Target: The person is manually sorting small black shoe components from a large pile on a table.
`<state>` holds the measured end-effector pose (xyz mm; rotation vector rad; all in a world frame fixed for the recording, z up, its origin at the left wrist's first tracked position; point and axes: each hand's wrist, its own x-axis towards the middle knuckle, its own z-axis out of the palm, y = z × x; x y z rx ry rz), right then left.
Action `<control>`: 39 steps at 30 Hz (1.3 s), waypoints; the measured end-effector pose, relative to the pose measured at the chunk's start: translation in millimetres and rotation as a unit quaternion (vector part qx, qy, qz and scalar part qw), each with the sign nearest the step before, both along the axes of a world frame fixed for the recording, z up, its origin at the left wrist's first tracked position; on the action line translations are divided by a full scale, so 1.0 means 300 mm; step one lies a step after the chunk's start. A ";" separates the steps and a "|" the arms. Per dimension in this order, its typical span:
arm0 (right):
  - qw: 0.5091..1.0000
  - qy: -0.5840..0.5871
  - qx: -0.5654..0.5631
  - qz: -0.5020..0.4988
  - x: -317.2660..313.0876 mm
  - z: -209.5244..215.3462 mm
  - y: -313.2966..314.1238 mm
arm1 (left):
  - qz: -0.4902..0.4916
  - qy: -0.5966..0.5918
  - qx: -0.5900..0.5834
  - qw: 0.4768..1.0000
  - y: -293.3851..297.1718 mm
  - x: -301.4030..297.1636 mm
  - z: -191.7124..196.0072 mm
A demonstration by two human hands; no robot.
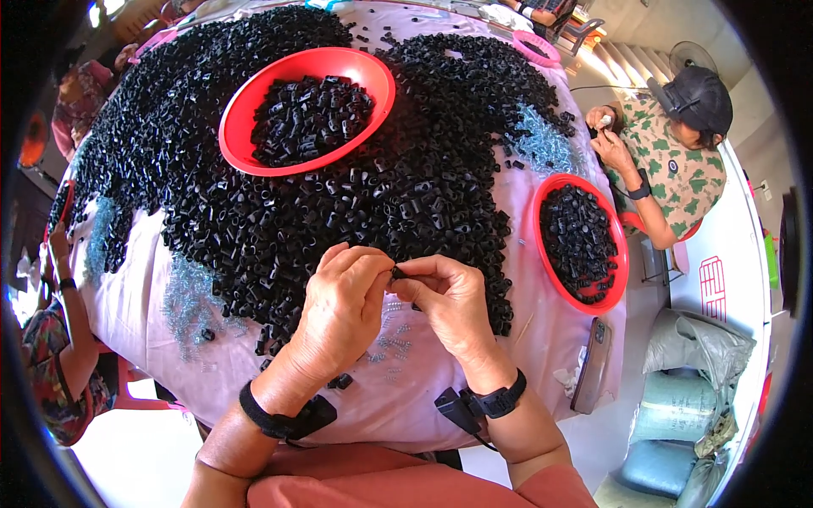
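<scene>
My left hand [341, 296] and my right hand [449, 300] meet over the near part of the table, fingertips pinched together. A small black plastic piece [398, 273] shows between them; fingers cover most of it. Just beyond my hands spreads a big heap of short, hollow black plastic parts [406, 207]. Under my hands, on the pale pink cloth [406, 398], lie scattered tiny silvery springs [391, 326]. Left of my left hand is a larger patch of thin, pale blue-silver springs [196, 296]. A few loose black parts [340, 381] rest near my left wrist.
A red bowl [377, 80] of black parts stands on the heap. Another red basin [622, 254] with black pieces sits at the right edge, near a phone [593, 364]. People work at the right [677, 161] and left [72, 339]. Sacks [673, 406] stand on the floor at right.
</scene>
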<state>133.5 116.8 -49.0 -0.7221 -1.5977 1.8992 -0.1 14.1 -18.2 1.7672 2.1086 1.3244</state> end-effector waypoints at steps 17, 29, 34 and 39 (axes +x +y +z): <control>0.990 0.086 -0.084 -0.070 -0.002 -0.004 0.028 | -0.003 0.004 -0.041 0.999 0.000 -0.027 -0.047; 0.991 0.095 -0.079 -0.042 0.004 -0.006 0.029 | 0.016 0.084 -0.089 0.992 0.015 0.013 -0.081; 0.993 0.086 -0.074 -0.044 0.001 -0.010 0.024 | -0.004 0.080 -0.086 0.993 0.011 0.020 -0.085; 0.994 0.069 -0.073 -0.042 0.003 -0.007 0.025 | 0.033 -0.048 -0.039 0.998 0.005 -0.009 -0.039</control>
